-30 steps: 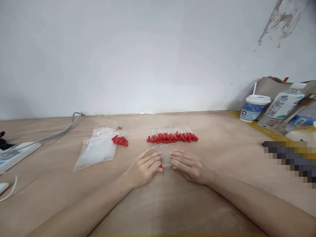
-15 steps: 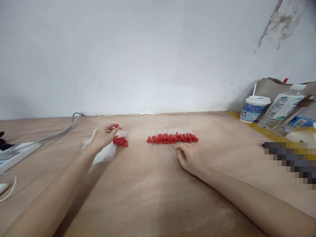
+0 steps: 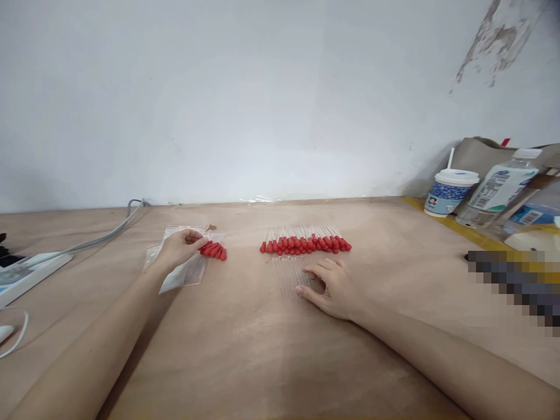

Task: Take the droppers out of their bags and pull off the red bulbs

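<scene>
At the left, my left hand (image 3: 181, 245) is closed, its thumb and fingertips pinched at the end of a red rubber bulb (image 3: 207, 244). Several more loose red bulbs (image 3: 214, 251) lie beside it in a small row. Beneath this hand and the bulbs are clear plastic zip bags (image 3: 186, 280). My right hand (image 3: 330, 286) rests open, thumb and fingers apart, over the edge of a row of thin clear tubes (image 3: 286, 280). Just beyond lies a dense row of droppers (image 3: 306, 244), red bulbs toward me and clear stems pointing to the wall.
Along the right edge stand a blue paper cup (image 3: 450, 195) with a lid and straw and a plastic bottle (image 3: 499, 189), near a grey bag (image 3: 472, 151). A white power strip (image 3: 44, 274) with a grey cable (image 3: 100, 239) lies left. A white wall (image 3: 280, 116) bounds the table.
My left hand, which held a red bulb raised above the bag, has come down to the loose bulbs. My right hand's pinch at the tubes' upper ends has opened, with the thumb now lower.
</scene>
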The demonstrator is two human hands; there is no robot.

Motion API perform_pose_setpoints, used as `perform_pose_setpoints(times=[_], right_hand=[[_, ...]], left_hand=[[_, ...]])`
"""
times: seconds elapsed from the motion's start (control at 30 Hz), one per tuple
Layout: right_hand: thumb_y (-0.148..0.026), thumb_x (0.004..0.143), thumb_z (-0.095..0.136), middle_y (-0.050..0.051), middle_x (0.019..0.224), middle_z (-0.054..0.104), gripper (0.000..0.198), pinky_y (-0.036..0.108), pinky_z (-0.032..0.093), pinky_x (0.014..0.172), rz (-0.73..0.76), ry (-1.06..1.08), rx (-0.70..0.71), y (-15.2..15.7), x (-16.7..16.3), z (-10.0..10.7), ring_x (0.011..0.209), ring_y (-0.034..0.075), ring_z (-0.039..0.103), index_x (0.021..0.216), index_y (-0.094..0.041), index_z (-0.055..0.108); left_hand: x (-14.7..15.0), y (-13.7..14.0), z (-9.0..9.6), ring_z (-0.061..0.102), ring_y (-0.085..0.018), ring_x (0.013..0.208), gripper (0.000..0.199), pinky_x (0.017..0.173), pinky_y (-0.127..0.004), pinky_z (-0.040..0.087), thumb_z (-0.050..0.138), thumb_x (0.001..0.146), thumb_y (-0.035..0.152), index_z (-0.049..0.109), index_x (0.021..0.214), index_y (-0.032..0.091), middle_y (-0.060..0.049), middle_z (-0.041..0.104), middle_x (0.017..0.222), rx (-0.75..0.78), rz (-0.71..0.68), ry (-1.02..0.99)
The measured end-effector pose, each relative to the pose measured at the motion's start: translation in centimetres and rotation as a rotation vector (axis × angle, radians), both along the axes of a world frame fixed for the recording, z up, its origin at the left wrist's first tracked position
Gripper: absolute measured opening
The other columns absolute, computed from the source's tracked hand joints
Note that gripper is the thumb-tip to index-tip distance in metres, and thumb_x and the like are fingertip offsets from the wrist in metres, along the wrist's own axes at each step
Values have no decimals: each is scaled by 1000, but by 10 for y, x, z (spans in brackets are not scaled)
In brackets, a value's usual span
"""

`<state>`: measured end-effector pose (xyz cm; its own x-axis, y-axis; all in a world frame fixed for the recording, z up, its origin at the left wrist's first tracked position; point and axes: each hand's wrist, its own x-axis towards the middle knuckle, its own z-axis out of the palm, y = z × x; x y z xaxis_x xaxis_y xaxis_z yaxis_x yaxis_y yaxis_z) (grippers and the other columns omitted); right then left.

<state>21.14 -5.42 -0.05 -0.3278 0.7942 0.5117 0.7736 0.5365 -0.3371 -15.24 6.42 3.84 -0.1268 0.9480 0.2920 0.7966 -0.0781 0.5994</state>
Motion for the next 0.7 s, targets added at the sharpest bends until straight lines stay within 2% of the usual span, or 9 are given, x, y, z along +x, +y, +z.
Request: perform_pose_setpoints(times=[0.1,0.2,0.3,0.37,0.43,0.5,0.57,0.7], right_hand=[[-47,75,56,3,79,62,33,36,33,73,7,21,-9,0,0,1,76,19,54,93,-20,59],[-45,75,56,3,76,62,32,36,34,73,-9,65,-9,1,0,0,75,18,55,93,-19,58],[-40,78,54,1,72,61,26,35,35,74,-20,125,-7,4,1,-2,72,17,55,93,-19,58],[-37,81,50,1,68,61,21,34,37,71,-25,159,-27,7,3,-3,68,16,55,90,-20,58],[-35,83,47,1,66,61,20,31,39,65,-30,199,-57,10,4,-4,64,15,54,86,-20,58],[-35,85,44,1,67,61,21,28,39,59,-27,245,-83,12,5,-4,62,15,54,84,-20,58],[-36,85,44,1,68,61,21,26,39,57,-23,289,-91,13,6,-4,60,14,54,84,-20,58],[-36,85,44,1,68,62,22,25,39,55,-22,312,-85,12,7,-3,59,13,54,82,-19,58]], left_hand=[[1,-3,7,59,-18,63,30,57,-25,44,53,66,47,59,71,18,-2,64,67,35,66,98],[4,-4,14,58,-21,66,29,59,-28,43,50,69,46,60,72,18,-3,64,71,85,134,158],[17,-8,15,57,-22,74,27,66,-31,42,50,72,42,61,77,18,-5,63,78,259,167,248],[35,-16,12,55,-21,80,23,74,-32,42,49,74,39,60,77,18,-5,61,81,409,76,302],[61,-28,6,54,-21,84,21,79,-32,40,49,77,36,60,75,18,-5,59,82,485,-93,336],[89,-40,0,53,-19,83,18,77,-30,41,48,79,33,58,75,19,-4,57,81,448,-270,381],[113,-48,-5,52,-19,84,15,77,-30,40,48,80,31,57,77,19,-4,56,85,410,-373,390],[138,-44,-11,51,-20,85,18,77,-33,40,53,78,37,55,81,19,-4,54,84,376,-405,412]])
